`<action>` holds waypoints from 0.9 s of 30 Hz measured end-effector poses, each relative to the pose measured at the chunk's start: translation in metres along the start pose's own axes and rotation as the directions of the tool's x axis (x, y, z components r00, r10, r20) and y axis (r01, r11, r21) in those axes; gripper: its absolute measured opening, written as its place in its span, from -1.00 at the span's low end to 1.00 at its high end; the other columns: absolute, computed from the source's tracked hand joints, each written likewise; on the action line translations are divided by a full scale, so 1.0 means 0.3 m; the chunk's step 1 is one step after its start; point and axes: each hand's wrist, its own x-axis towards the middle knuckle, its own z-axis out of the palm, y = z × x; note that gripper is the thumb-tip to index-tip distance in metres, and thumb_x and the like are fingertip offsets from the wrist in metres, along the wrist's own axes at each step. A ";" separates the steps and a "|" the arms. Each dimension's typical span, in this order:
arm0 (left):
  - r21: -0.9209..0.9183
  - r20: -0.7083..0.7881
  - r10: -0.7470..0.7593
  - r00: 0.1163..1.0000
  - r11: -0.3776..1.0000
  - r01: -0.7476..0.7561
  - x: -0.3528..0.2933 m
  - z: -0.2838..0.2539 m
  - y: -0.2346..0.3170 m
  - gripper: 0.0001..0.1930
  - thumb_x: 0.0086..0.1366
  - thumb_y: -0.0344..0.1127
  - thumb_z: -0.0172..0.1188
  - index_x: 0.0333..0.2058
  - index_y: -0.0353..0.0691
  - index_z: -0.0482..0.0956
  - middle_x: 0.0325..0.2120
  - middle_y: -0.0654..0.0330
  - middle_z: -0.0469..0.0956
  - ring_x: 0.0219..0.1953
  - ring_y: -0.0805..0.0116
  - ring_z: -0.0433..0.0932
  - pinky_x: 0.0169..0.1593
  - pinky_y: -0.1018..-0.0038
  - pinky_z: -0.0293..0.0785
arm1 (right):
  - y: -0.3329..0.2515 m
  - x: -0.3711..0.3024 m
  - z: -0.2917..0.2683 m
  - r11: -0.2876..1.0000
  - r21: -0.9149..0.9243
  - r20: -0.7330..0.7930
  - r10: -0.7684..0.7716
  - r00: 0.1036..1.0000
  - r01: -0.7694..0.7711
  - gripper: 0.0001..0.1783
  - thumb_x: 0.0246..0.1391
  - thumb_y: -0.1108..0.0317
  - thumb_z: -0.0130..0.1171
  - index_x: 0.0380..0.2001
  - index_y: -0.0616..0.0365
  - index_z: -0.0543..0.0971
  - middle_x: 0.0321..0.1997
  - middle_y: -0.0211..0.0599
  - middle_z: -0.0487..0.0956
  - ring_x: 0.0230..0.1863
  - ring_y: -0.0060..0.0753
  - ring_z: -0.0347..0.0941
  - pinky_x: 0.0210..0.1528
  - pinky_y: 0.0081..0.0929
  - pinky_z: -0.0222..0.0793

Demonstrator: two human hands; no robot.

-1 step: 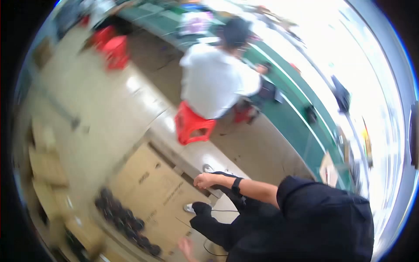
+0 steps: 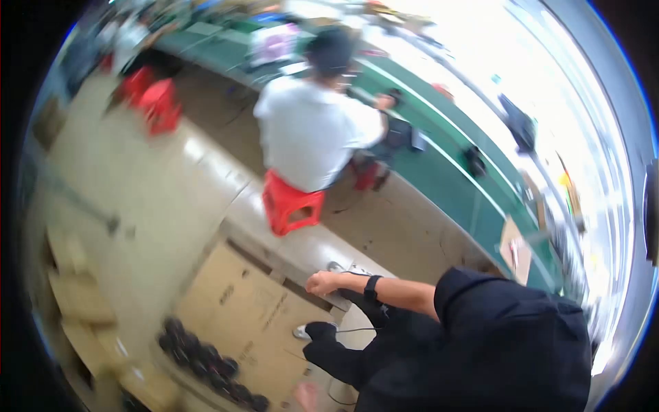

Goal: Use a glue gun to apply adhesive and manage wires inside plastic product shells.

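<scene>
My right hand (image 2: 321, 283), with a black band at the wrist, hangs ahead of my body with its fingers loosely curled. I see nothing in it. Below it in the picture are my dark trousers and pale shoes. Close to the lower edge, my left hand (image 2: 307, 396) shows only in part and is smeared, so its fingers cannot be made out. Neither hand touches anything that I can see. Flat brown cardboard (image 2: 240, 316) lies on the floor beside my feet, with a row of round black parts (image 2: 206, 360) along its left side.
A person in a white top (image 2: 309, 130) sits on a red stool (image 2: 292, 206) at a long green workbench (image 2: 439, 172). More red stools (image 2: 161, 106) stand farther off. Cardboard boxes (image 2: 79, 295) line the left side. A thin cable (image 2: 353, 330) runs near my legs.
The view has shifted, so the seated person, stools and bench sit farther left in it. My left hand is lower and slightly farther right; my right hand stays nearly in place.
</scene>
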 end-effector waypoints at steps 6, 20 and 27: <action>0.648 0.315 -0.060 0.947 0.742 -0.169 0.085 0.383 0.245 -0.79 0.36 -0.27 0.09 -0.10 -0.20 0.48 -0.40 0.18 0.51 -0.39 0.36 0.49 -0.31 0.37 0.50 | 0.290 -0.649 -0.379 0.978 0.208 -0.350 0.051 0.935 0.025 -0.62 0.08 0.31 -0.03 -0.09 0.19 0.62 -0.31 -0.17 0.70 -0.37 -0.30 0.65 -0.26 -0.34 0.58; 0.475 0.840 -0.187 0.509 -0.199 -0.857 0.050 2.155 -0.809 -0.75 0.26 -0.39 0.19 -0.10 -0.32 0.52 -0.40 0.17 0.59 -0.38 0.46 0.54 -0.31 0.46 0.49 | 1.923 -1.603 -0.169 0.635 0.675 -0.735 0.621 0.272 0.375 -0.71 0.17 0.41 -0.05 -0.14 0.22 0.62 -0.38 -0.30 0.69 -0.40 -0.54 0.60 -0.28 -0.50 0.55; -0.030 0.894 -0.429 0.127 -0.341 -0.940 -0.359 3.203 -1.634 -0.79 0.24 -0.41 0.20 -0.16 -0.34 0.59 -0.32 0.03 0.65 -0.23 0.27 0.63 -0.08 0.35 0.52 | 2.197 -1.945 -0.428 0.708 0.545 -0.760 0.643 -0.091 0.449 -0.77 0.21 0.39 0.09 -0.11 0.22 0.59 -0.32 -0.28 0.67 -0.33 -0.44 0.59 -0.25 -0.46 0.52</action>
